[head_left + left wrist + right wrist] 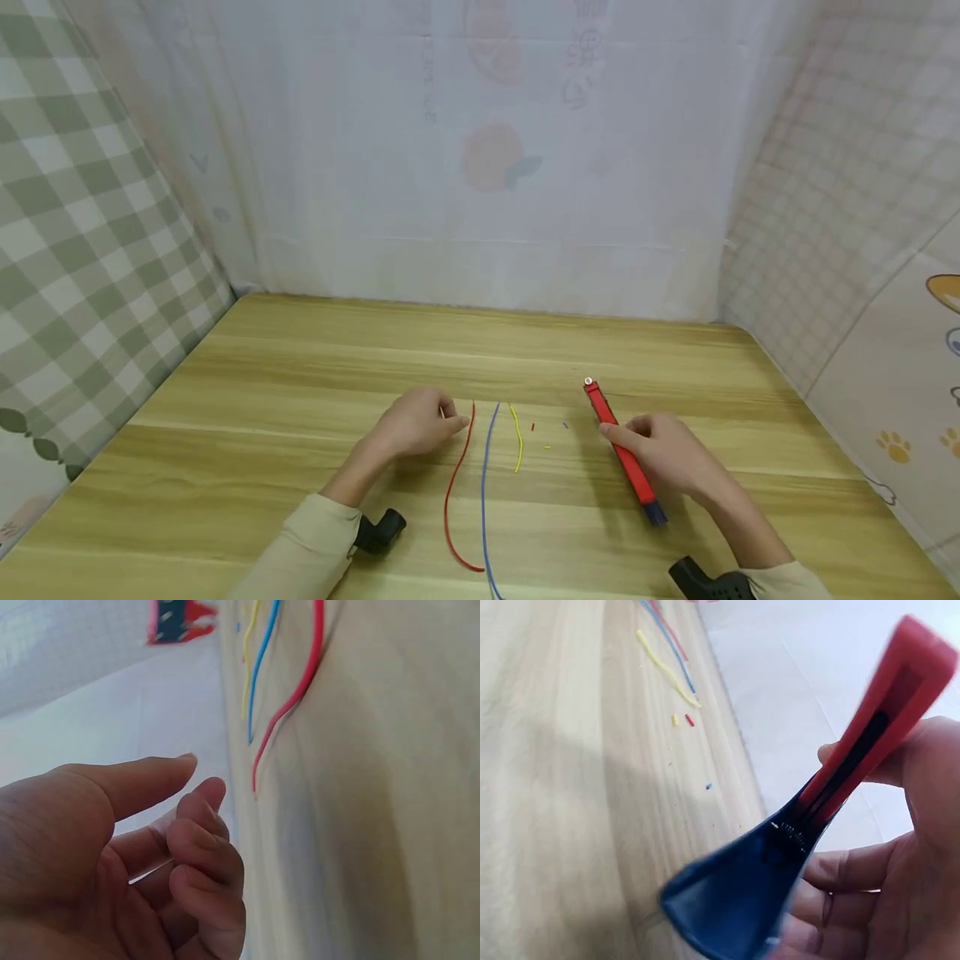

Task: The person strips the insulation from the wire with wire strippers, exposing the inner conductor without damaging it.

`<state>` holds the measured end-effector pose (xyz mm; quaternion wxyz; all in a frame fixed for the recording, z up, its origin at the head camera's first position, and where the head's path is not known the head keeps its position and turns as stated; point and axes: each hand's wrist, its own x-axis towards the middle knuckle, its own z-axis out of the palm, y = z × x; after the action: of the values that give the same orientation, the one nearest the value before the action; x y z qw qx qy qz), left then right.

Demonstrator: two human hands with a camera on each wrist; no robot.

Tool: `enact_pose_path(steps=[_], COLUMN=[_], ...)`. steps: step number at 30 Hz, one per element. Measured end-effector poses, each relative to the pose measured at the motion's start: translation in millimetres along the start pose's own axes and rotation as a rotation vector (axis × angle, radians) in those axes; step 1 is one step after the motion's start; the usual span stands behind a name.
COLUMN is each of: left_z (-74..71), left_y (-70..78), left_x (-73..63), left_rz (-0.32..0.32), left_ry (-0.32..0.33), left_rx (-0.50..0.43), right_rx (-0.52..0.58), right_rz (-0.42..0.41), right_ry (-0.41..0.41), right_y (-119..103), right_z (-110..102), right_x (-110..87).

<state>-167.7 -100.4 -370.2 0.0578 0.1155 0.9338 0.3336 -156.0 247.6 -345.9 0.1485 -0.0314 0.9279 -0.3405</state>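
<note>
My right hand (667, 450) grips a wire stripper (624, 450) with red and dark blue parts, held at a slant over the right half of the table. In the right wrist view its dark blue flared end (731, 900) points toward the camera, and a small spring shows between the parts. My left hand (420, 423) hovers beside the upper end of a red wire (448, 492), fingers loosely bent, nothing between thumb and fingertips (202, 840). Right of the red wire lie a long blue wire (483, 492) and a shorter yellow wire (519, 437).
Tiny cut pieces lie between the wires and the tool: a red bit (533, 427), a yellow bit (547, 447) and a blue bit (566, 425). The wooden table (225, 467) meets cloth-covered walls behind and at both sides.
</note>
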Motion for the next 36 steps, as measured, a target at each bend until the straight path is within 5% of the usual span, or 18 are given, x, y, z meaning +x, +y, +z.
enact_pose_path(steps=[5, 13, 24, 36], left_z=[-7.5, -9.5, -9.7, -9.3], left_y=[0.1, -2.0, -2.2, 2.2], left_x=[0.0, 2.0, -1.1, 1.3], left_rz=[-0.024, -0.006, 0.019, -0.003], left_ry=[0.027, 0.037, 0.058, 0.044], left_rx=[-0.025, -0.034, -0.036, -0.042], right_rx=[-0.262, -0.420, -0.533, -0.520], right_rz=[-0.012, 0.011, 0.016, 0.028], right_ry=[0.095, 0.163, 0.210, 0.243], right_y=[-1.3, 0.3, -6.1, -1.7], right_z=[2.0, 6.8, 25.4, 33.6], right_x=[-6.3, -5.8, 3.5, 6.8])
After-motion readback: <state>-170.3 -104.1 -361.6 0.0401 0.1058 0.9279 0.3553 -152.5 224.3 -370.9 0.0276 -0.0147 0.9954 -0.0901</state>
